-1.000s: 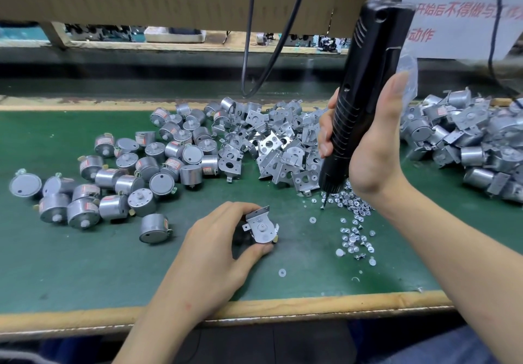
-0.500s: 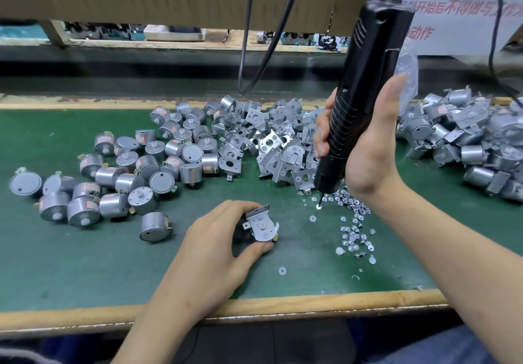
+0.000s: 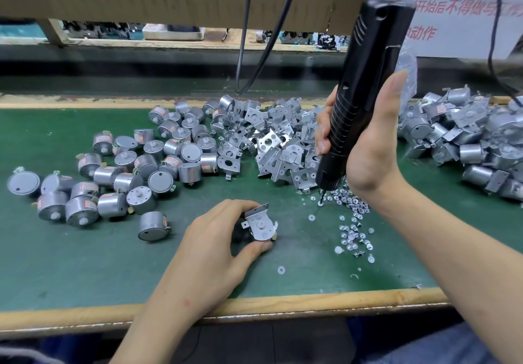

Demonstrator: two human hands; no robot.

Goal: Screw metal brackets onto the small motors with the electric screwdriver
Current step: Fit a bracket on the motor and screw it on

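Edging left, right hand gripped the black electric screwdriver, bit among screws; left hand clasped a silvery bracketed motor at its fingertips.

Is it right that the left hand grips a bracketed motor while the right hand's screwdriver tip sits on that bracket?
No. In the head view the tip of the screwdriver in the right hand is down among the loose screws, apart from the bracketed motor that the left hand grips.

I logged dull grey metal motors and brackets, matt black plastic screwdriver, matt green mat, worn wooden edge.
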